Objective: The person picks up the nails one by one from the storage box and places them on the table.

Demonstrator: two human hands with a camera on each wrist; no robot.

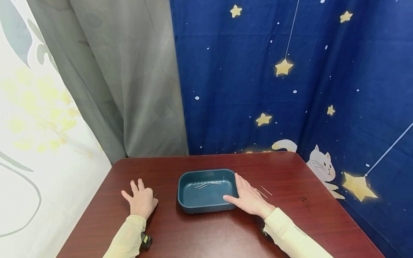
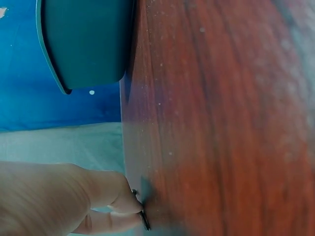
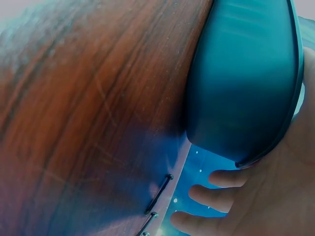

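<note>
Low at the left of the table, my left hand pinches a thin dark rod between thumb and forefinger, close over the wood; the other fingers are spread. A teal rectangular box with an open top stands mid-table. Several thin metal rods lie loosely on its floor. My right hand rests at the box's right side, thumb over the rim and straight fingers along the outside. In the right wrist view, its fingers extend past the rim.
More thin rods lie on the table just right of my right hand. The reddish-brown table has rounded far corners. Behind it hang a grey curtain and a blue one with stars.
</note>
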